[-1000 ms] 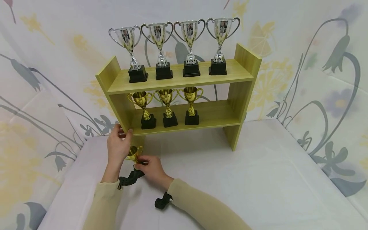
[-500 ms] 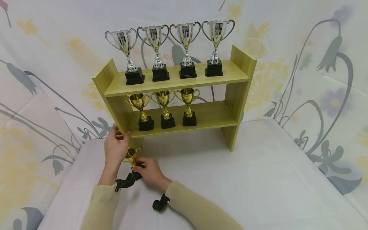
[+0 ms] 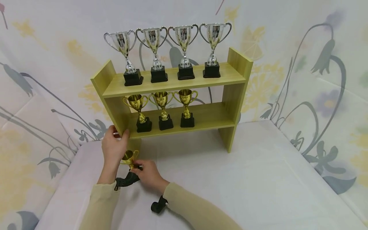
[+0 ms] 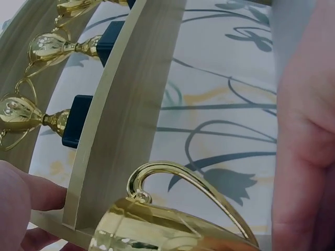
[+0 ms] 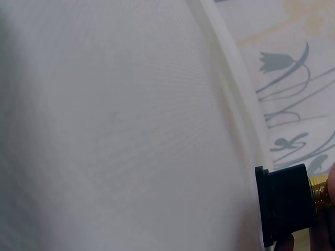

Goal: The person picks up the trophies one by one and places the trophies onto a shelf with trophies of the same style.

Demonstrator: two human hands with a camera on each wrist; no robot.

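Note:
My left hand (image 3: pixel 113 148) grips the left side panel of the wooden shelf (image 3: pixel 175 87) near its lower board, thumb in front and fingers round the outer side. Below it, my right hand (image 3: pixel 150 175) pinches a gold trophy cup (image 3: pixel 128 157) low on its stem. The left wrist view shows this trophy's bowl (image 4: pixel 157 227) and one handle close up. In the right wrist view its black base (image 5: pixel 287 201) is seen at the right edge, by the white cloth; I cannot tell whether it touches. In the head view the left wrist strap partly covers the base.
Several silver trophies (image 3: pixel 153 41) stand in a row on the top board. Three gold trophies (image 3: pixel 162 105) stand on the lower board, toward its left. The shelf stands on a white cloth-covered table (image 3: pixel 258 182) before flower-patterned fabric (image 3: pixel 287 32).
The shelf and hands have slid slightly left and down in the head view, together with the background. Both hands and the trophy keep about the same places relative to the shelf.

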